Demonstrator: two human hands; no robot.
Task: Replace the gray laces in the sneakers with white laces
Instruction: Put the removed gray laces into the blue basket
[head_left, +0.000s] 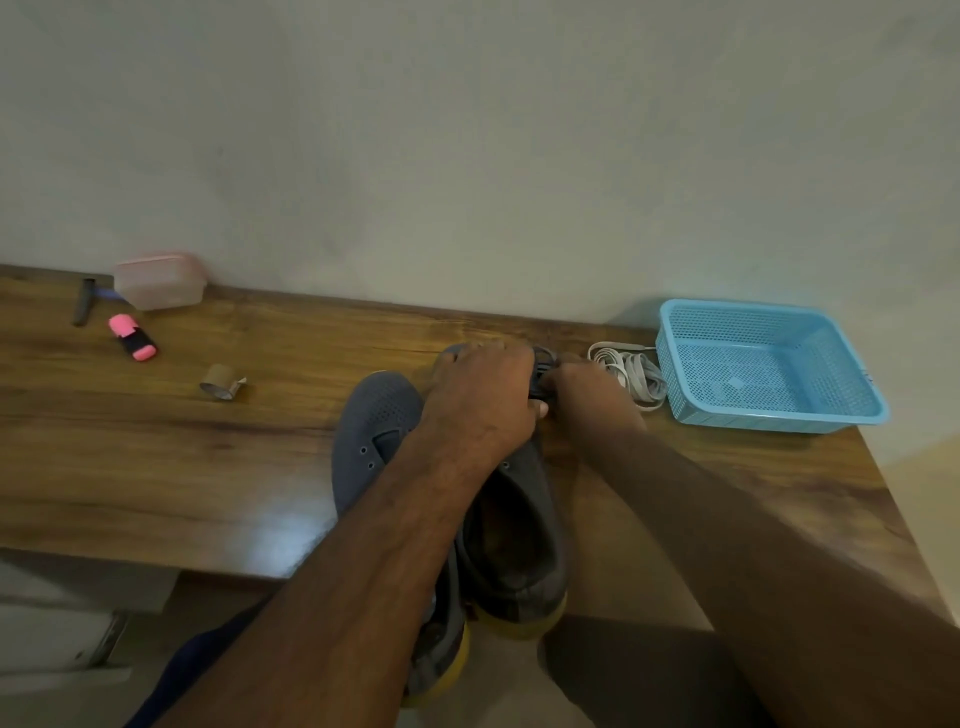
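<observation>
Head view: the left hand (480, 387) and right hand (582, 387) both pinch the bunched gray lace (543, 366) above the right-hand sneaker (519, 519); white laces (631, 376) wait beside the basket (769, 364); best to draw the lace out steadily, holding the shoe down.

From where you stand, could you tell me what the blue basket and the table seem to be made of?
The blue basket looks like moulded plastic: uniform colour, perforated mesh walls and floor, smooth rim. The table looks like wood or a wood-look laminate: brown grain streaks under a glossy finish that reflects light.
</observation>
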